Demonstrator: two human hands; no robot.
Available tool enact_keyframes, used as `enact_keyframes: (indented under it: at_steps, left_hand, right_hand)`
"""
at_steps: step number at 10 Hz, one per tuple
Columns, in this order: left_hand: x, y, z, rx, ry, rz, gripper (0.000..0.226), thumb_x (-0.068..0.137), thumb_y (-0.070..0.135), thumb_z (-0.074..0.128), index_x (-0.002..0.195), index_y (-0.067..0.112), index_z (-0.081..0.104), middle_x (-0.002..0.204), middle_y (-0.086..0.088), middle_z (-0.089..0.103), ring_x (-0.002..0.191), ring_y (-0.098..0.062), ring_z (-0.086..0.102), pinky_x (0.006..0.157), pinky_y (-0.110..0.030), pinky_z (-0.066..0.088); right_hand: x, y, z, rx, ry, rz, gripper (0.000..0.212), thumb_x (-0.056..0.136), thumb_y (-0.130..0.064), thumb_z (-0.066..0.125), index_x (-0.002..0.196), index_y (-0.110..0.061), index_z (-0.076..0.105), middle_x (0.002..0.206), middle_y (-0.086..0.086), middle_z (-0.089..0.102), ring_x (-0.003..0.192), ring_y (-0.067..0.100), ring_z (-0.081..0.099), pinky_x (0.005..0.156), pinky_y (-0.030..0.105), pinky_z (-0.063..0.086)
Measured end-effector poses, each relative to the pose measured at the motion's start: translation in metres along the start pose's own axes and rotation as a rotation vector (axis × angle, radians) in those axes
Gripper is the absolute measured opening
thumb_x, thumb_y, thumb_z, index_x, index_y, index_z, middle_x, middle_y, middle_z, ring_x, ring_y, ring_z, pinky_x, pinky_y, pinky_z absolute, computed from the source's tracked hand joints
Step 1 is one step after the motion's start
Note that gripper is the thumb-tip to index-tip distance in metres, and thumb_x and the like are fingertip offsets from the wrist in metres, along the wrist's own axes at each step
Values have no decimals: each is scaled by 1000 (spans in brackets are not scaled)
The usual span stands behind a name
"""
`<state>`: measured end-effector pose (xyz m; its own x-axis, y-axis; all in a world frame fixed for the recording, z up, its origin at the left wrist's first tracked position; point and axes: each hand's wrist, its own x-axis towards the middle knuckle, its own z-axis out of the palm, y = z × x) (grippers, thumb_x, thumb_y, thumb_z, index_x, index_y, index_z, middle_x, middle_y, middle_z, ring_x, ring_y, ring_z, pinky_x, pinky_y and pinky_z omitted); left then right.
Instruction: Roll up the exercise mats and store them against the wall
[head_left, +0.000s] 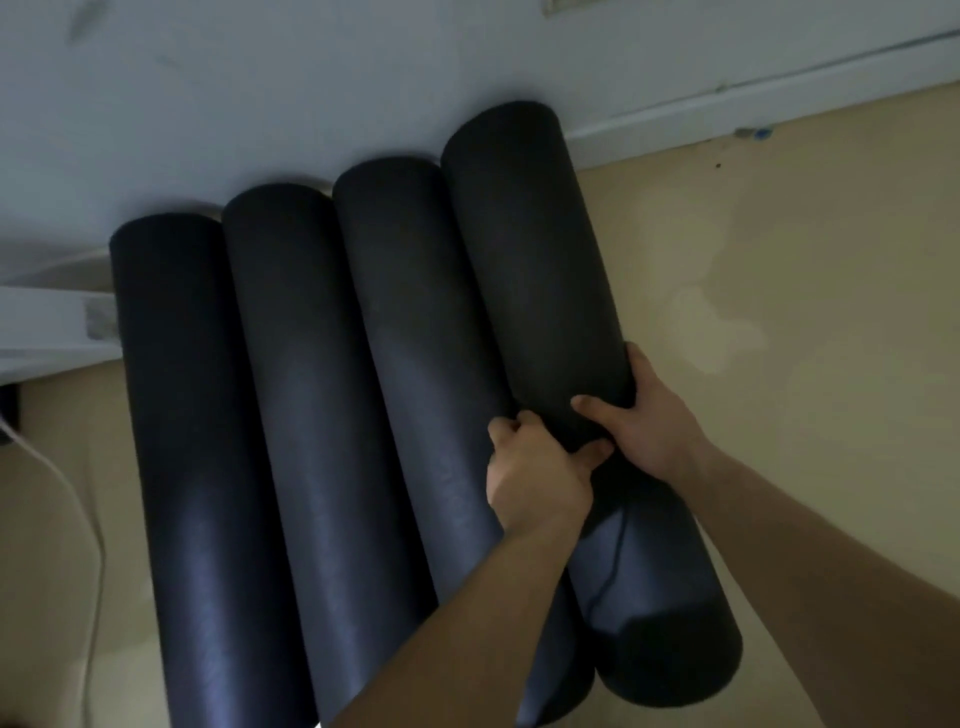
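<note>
Storing step, seemingly near its end. Fourth rolled mat (535, 249) at centre right of the frame, touching three other rolled mats (322, 415) on its left, far ends up at the wall (311, 78). Left hand (540, 467) curled round one side, right hand (641, 415) wrapped round the other, both gripping. Next, likely: settle the roll snug against neighbour and wall, then release without tipping the row.

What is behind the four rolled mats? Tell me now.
Behind the rolled mats stands the pale wall, its baseboard running in from the right. The mats cover the baseboard behind them and wherever their far ends rest.
</note>
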<state>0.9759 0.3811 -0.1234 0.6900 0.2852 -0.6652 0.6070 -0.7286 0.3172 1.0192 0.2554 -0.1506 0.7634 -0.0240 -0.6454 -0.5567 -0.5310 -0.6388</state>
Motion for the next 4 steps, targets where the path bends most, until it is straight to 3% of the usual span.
enact_keyframes:
  at_steps: [1, 2, 3, 4]
  left_hand:
    - [5, -5, -4, -31, 13, 26, 72, 81, 60, 75, 133, 15, 53, 125, -6, 56, 108, -27, 63, 78, -33, 48]
    - [9, -17, -19, -112, -35, 74, 56, 92, 42, 70, 140, 16, 56, 132, -7, 66, 116, -25, 63, 91, -31, 52]
    - [-6, -35, -42, -224, -114, 83, 54, 97, 34, 65, 147, 18, 52, 137, -4, 65, 123, -23, 61, 92, -23, 46]
    - [-36, -54, -73, -205, -155, 38, 57, 97, 38, 64, 149, 22, 50, 139, -1, 63, 121, -22, 62, 96, -25, 49]
  right_hand:
    - [1, 0, -2, -55, -11, 29, 84, 88, -41, 77, 156, -27, 29, 144, 8, 59, 125, 31, 60, 93, 32, 46]
    - [1, -5, 1, -194, 16, 95, 94, 89, -54, 71, 160, -26, 17, 145, 17, 56, 125, 39, 60, 102, 46, 51]
    - [-24, -16, 7, -386, 75, 131, 90, 93, -57, 60, 162, -27, 10, 144, 23, 51, 125, 45, 56, 102, 50, 49]
    - [-64, -35, 5, -515, 56, 139, 82, 93, -59, 56, 160, -26, 21, 142, 21, 46, 125, 46, 54, 103, 55, 47]
